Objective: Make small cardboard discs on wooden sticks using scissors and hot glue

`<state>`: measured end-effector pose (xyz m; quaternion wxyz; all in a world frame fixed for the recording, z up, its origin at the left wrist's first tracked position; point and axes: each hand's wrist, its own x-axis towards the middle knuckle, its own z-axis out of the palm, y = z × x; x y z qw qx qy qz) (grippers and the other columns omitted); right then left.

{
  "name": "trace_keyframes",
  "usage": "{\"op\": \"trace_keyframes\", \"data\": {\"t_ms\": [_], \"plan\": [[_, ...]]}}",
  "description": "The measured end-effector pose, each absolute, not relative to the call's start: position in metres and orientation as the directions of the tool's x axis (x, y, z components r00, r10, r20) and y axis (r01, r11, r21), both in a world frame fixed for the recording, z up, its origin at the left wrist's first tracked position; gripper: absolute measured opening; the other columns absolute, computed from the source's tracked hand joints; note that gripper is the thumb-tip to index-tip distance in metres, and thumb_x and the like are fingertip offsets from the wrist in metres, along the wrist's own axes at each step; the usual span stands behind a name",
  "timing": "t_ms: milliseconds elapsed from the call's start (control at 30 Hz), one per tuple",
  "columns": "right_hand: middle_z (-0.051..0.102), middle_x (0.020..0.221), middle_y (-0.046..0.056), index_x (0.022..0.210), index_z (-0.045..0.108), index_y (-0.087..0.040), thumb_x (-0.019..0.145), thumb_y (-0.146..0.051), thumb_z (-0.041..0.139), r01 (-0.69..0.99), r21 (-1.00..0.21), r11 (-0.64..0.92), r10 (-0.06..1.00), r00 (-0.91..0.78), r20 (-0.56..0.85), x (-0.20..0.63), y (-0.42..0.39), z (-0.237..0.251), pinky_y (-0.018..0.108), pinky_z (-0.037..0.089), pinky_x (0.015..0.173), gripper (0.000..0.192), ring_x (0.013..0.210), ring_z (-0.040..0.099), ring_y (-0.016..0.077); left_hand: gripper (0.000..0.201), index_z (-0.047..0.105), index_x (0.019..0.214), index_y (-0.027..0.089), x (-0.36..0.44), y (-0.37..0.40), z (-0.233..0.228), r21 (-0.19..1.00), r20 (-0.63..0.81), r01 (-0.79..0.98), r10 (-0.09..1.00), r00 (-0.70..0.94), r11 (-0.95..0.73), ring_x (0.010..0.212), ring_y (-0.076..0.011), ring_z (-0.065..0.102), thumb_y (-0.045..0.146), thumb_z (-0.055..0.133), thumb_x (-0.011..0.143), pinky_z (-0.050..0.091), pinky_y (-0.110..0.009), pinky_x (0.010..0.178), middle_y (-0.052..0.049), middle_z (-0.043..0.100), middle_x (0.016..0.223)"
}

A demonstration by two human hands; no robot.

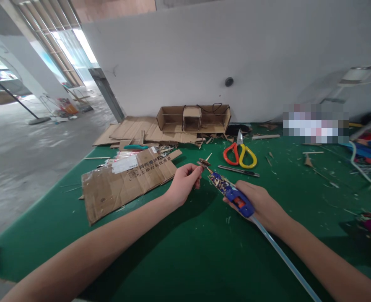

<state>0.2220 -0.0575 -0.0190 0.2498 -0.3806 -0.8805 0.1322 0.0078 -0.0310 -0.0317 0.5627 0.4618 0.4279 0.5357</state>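
My left hand [184,181] pinches a small brown piece with a thin stick [204,161] above the green table [179,247]. My right hand [262,205] grips a blue glue gun [231,193], a clear glue stick [282,258] trailing back from it. The gun's nozzle points at the small piece and nearly touches it.
A flat cardboard sheet [125,184] lies left of my hands. Red-and-yellow scissors [240,153] and a utility knife [238,170] lie just beyond. An open cardboard box [193,118] stands at the wall. Coloured clutter [367,147] fills the right edge. Scraps dot the table.
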Motion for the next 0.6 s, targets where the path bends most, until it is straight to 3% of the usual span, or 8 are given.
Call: {"op": "trace_keyframes", "data": {"t_ms": [167, 233, 333, 433, 500, 600], "plan": [[0.057, 0.074, 0.002, 0.077, 0.046, -0.022, 0.083, -0.026, 0.055, 0.611, -0.426, 0.667, 0.745, -0.556, 0.37, 0.222, -0.058, -0.022, 0.025, 0.044, 0.056, 0.012, 0.064, 0.058, 0.0156, 0.032, 0.057, 0.073, 0.013, 0.008, -0.032, -0.028, 0.967, -0.013, -0.254, 0.999, 0.049, 0.025, 0.042, -0.0042, 0.043, 0.044, 0.064, 0.075, 0.033, -0.02, 0.043, 0.004, 0.047, 0.057], [0.06, 0.08, 0.003, 0.083, 0.049, -0.022, 0.082, -0.028, 0.056, 0.611, -0.411, 0.676, 0.735, -0.522, 0.433, 0.222, -0.056, -0.026, 0.026, 0.047, 0.059, 0.009, 0.07, 0.06, 0.0169, 0.031, 0.058, 0.075, 0.013, 0.008, -0.032, -0.028, 0.958, -0.026, -0.285, 0.999, 0.042, 0.037, 0.042, -0.0041, 0.042, 0.044, 0.061, 0.077, 0.033, -0.02, 0.044, 0.005, 0.046, 0.057], [0.063, 0.093, 0.007, 0.097, 0.053, -0.022, 0.08, -0.031, 0.058, 0.661, -0.343, 0.667, 0.71, -0.425, 0.561, 0.228, -0.051, -0.027, 0.031, 0.049, 0.068, 0.02, 0.08, 0.062, 0.0211, 0.03, 0.057, 0.076, 0.014, 0.008, -0.031, -0.028, 0.937, -0.037, -0.346, 0.999, 0.031, 0.046, 0.045, -0.0038, 0.041, 0.043, 0.062, 0.077, 0.034, -0.019, 0.044, 0.005, 0.044, 0.059], [0.063, 0.094, 0.01, 0.102, 0.052, -0.022, 0.081, -0.031, 0.056, 0.734, -0.298, 0.61, 0.719, -0.356, 0.597, 0.243, -0.044, -0.019, 0.034, 0.049, 0.069, 0.023, 0.08, 0.063, 0.0232, 0.029, 0.054, 0.074, 0.015, 0.008, -0.031, -0.027, 0.938, -0.039, -0.345, 0.999, 0.013, 0.041, 0.045, -0.0045, 0.041, 0.041, 0.066, 0.073, 0.033, -0.018, 0.044, 0.007, 0.042, 0.056], [0.065, 0.089, 0.01, 0.105, 0.052, -0.021, 0.08, -0.035, 0.056, 0.84, -0.252, 0.48, 0.785, -0.284, 0.551, 0.256, -0.037, -0.011, 0.033, 0.048, 0.061, 0.029, 0.074, 0.063, 0.0247, 0.029, 0.051, 0.073, 0.017, 0.008, -0.031, -0.026, 0.95, -0.038, -0.309, 0.999, 0.008, 0.039, 0.044, -0.0052, 0.041, 0.041, 0.067, 0.071, 0.033, -0.019, 0.044, 0.007, 0.042, 0.051], [0.066, 0.087, 0.014, 0.113, 0.048, -0.016, 0.078, -0.039, 0.054, 0.979, -0.177, 0.095, 0.907, -0.012, 0.421, 0.277, -0.027, -0.005, 0.034, 0.044, 0.052, 0.043, 0.069, 0.063, 0.0293, 0.028, 0.052, 0.073, 0.018, 0.008, -0.032, -0.025, 0.963, -0.036, -0.266, 0.999, 0.01, 0.037, 0.042, -0.0056, 0.042, 0.041, 0.067, 0.071, 0.033, -0.019, 0.045, 0.008, 0.043, 0.048]]}}
